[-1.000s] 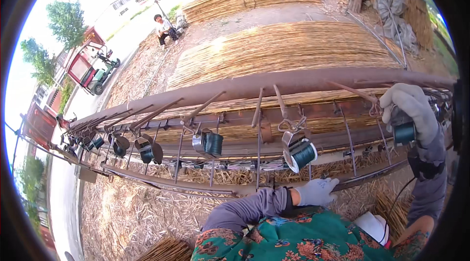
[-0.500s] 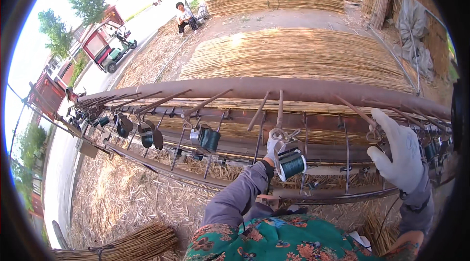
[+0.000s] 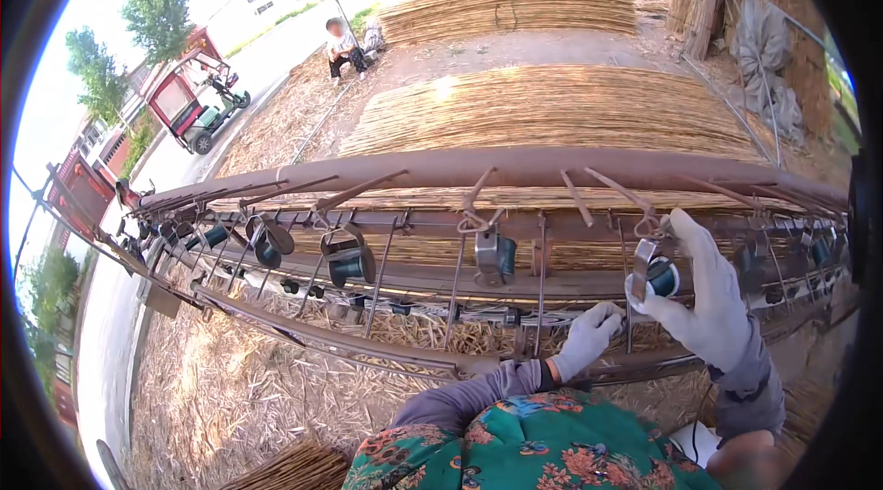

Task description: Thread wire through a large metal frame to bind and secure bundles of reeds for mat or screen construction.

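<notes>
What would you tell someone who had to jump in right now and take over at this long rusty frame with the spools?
Right hand: gloved, raised, grip closed on a dark green spool hanging off the rusty frame.
Left hand: gloved, low, resting on the straw layer along the frame's bottom rail; whether it pinches anything cannot be told.
More spools hang in a row to the left, untouched.
Woven reed mat lies finished beyond the frame.
Left: the straw still loose at the rail.

This is an open-air reed-mat weaving yard: a long rusty metal loom frame [image 3: 515,168] hung with thread spools [image 3: 349,262], woven reed mats [image 3: 552,108] spread on straw-strewn ground, stacked mats [image 3: 510,7] beyond, beside a village road [image 3: 110,324].
</notes>
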Available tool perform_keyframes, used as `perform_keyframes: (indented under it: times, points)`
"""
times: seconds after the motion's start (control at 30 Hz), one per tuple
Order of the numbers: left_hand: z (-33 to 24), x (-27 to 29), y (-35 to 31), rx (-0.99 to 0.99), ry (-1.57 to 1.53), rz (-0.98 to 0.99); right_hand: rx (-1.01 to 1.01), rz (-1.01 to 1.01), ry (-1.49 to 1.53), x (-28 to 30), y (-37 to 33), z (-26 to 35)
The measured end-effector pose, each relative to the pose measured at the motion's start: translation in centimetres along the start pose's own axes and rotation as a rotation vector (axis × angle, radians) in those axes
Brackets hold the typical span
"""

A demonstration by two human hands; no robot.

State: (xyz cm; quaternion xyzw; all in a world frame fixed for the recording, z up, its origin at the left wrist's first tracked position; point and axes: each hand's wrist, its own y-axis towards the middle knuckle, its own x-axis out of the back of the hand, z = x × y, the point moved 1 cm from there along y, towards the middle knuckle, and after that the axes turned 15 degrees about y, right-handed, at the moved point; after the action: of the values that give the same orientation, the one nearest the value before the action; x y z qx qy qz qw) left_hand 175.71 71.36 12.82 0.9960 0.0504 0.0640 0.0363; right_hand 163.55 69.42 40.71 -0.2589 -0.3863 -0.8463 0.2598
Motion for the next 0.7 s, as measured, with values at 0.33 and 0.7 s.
perform_keyframes:
  times: [0.33,0.7]
  points:
    - [-7.3,12.1,-3.3,0.426,-0.699,0.640,-0.024,-0.119,-0.738,-3.6,2.1,3.9]
    - [-7.5,9.0,-5.2,0.593,-0.853,0.781,-0.180,0.060,-0.021,-6.3,-7.0,-0.7]
